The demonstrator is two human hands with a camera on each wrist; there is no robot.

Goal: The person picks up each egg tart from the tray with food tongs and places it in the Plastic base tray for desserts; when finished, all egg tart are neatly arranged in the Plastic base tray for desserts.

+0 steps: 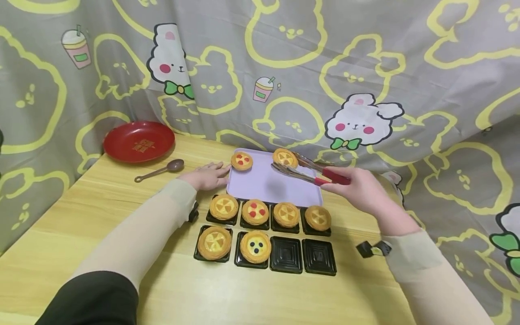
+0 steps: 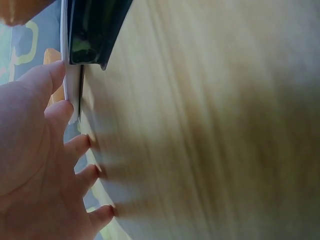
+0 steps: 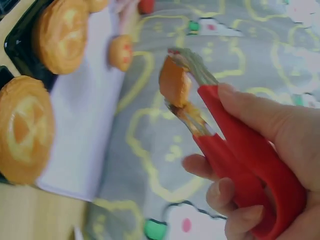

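One tart held above lilac tray in tongs, right grip curled round them, probably to spare its crust; left grip, fingers spread, apparently steadies tray edge.

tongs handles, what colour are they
The tongs' handles are red, best seen in the right wrist view.

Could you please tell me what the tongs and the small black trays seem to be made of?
Tongs: probably metal ends, judging by their greyish shine; smooth, evenly red grips, perhaps rubber or plastic. Small black trays: likely glossy plastic, given the highlights and stepped ridges.
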